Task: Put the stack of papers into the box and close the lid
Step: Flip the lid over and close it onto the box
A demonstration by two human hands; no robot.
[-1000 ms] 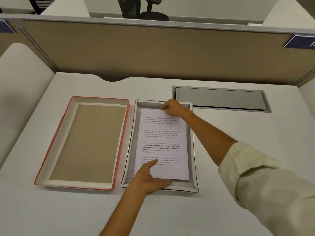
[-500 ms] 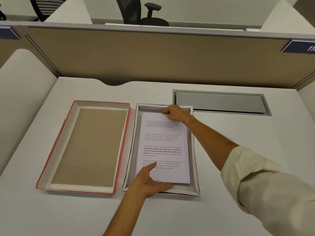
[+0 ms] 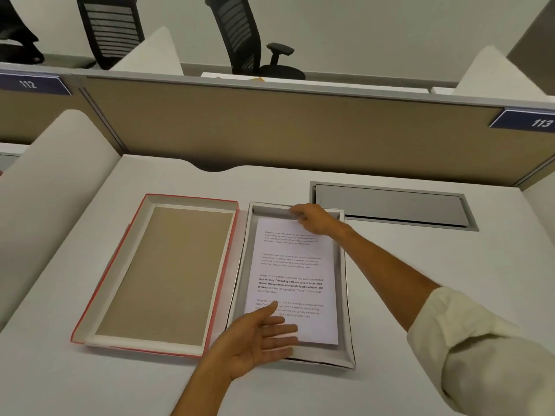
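The stack of printed papers (image 3: 295,271) lies flat inside the shallow grey box (image 3: 344,283) at the desk's middle. The box's lid (image 3: 162,274), red outside and brown inside, lies upside down just left of the box. My left hand (image 3: 258,340) hovers open, palm up, over the near left corner of the papers, fingers spread and holding nothing. My right hand (image 3: 312,219) rests on the far edge of the papers, next to the box's far wall, fingers curled down; I cannot see whether it pinches the sheets.
A grey cable-tray flap (image 3: 390,205) is set into the white desk (image 3: 390,295) behind the box on the right. A tan partition (image 3: 270,130) closes off the back. Black office chairs (image 3: 240,34) stand beyond it.
My left hand has lifted off the papers' near corner and turned palm up, fingers spread. The right hand stays at the far edge. The camera has tilted upward.
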